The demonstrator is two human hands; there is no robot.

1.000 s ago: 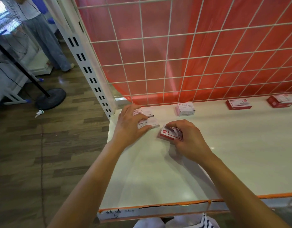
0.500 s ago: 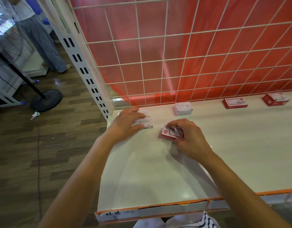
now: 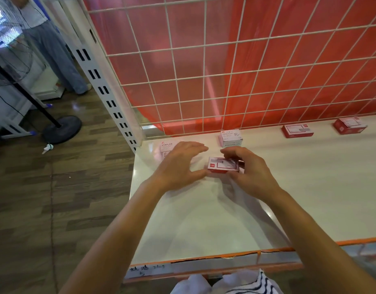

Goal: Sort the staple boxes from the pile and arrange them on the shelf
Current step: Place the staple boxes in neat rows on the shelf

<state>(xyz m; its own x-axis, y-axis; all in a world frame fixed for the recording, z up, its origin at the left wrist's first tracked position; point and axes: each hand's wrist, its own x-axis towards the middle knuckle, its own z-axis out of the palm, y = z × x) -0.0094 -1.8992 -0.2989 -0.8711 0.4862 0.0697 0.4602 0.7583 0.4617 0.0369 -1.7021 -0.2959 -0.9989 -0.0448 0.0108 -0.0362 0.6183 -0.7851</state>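
Observation:
A red and white staple box (image 3: 223, 165) lies flat on the cream shelf (image 3: 204, 219), and my right hand (image 3: 249, 171) grips its right end with fingers curled over the far edge. My left hand (image 3: 179, 164) hovers just left of that box, fingers spread, its thumb close to the box's near left corner. Behind my left hand a white box marked STAPLES (image 3: 167, 147) rests at the shelf's back left corner, partly hidden by my fingers.
A white paper clips box (image 3: 231, 137) and two red boxes (image 3: 297, 130) (image 3: 350, 124) stand in a row along the white wire grid (image 3: 204, 71) with its red backing. A slotted upright (image 3: 102, 81) bounds the shelf's left. A person's legs (image 3: 55, 58) and a fan stand (image 3: 62, 128) are on the wood floor.
My left hand has let go of the white STAPLES boxes and shifted right toward the red box, fingers now spread. My right hand has turned the red box square to the shelf.

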